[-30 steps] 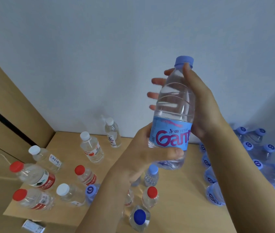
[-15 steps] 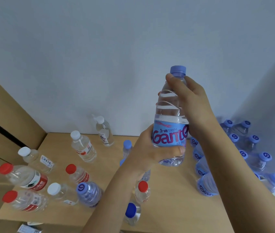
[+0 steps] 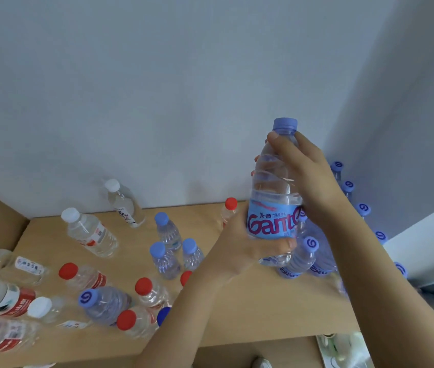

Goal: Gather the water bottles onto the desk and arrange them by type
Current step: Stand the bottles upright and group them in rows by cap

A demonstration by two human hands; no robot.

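Upright blue-capped, blue-labelled water bottle (image 3: 274, 197) held above the desk (image 3: 237, 309).

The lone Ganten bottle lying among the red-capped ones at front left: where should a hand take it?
Take the lone Ganten bottle around its ribbed mid-body, from above. It lies on its side, cap toward the camera, with red-capped bottles crowding its right side, so only the top is free.
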